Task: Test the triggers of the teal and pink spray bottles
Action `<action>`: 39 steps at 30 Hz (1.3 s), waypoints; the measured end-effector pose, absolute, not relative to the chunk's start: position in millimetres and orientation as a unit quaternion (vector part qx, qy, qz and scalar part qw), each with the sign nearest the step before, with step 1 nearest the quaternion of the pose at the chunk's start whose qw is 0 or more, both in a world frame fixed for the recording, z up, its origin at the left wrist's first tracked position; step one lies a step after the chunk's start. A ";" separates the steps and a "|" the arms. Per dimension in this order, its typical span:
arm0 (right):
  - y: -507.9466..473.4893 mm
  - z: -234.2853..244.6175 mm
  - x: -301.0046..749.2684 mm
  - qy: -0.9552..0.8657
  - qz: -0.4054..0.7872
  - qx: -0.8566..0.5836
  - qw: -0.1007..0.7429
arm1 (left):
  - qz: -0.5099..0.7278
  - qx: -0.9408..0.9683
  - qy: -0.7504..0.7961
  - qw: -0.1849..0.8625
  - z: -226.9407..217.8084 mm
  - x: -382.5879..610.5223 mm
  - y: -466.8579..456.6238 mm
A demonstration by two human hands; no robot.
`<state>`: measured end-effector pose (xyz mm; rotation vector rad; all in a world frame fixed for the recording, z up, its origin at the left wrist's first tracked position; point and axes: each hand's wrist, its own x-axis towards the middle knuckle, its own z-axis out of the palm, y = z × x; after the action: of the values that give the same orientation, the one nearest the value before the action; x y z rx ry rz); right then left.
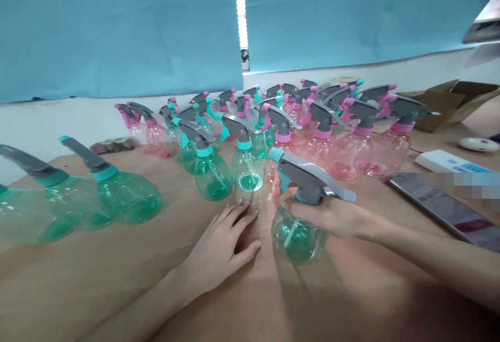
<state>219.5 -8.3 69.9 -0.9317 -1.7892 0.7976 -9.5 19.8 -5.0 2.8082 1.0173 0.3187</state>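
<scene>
My right hand is wrapped around the neck of a green spray bottle with a grey trigger head and teal nozzle, which stands on the brown table just in front of me. Resting flat on the table to the left of that bottle is my left hand, fingers stretched out and holding nothing. Its fingertips point toward two upright green spray bottles a little farther back.
Several green and pink spray bottles crowd the back of the table. Two green bottles stand at the left. A phone, a white remote and a cardboard box lie at the right. Blue curtains hang behind.
</scene>
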 end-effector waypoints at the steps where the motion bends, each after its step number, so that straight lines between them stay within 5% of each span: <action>1: -8.5 70.5 219.5 -0.732 0.329 -0.376 0.464 | 0.104 0.932 0.339 0.069 -4.8 -9.4 19.6; 14: -4.0 51.1 222.4 -0.746 0.297 -0.350 0.483 | 0.091 0.932 0.344 0.063 -2.4 -7.7 18.7; 31: -40.5 52.6 244.0 -0.703 0.277 -0.497 0.427 | 0.130 0.932 0.336 0.044 -2.4 -5.1 14.7; 39: -55.8 57.3 238.7 -0.740 0.149 -0.534 0.380 | 0.131 0.935 0.328 0.023 -5.0 -15.1 8.5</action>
<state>238.7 -55.8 57.3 -1.3634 -1.8897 0.3808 -15.1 8.5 -5.0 2.8951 1.0162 0.4067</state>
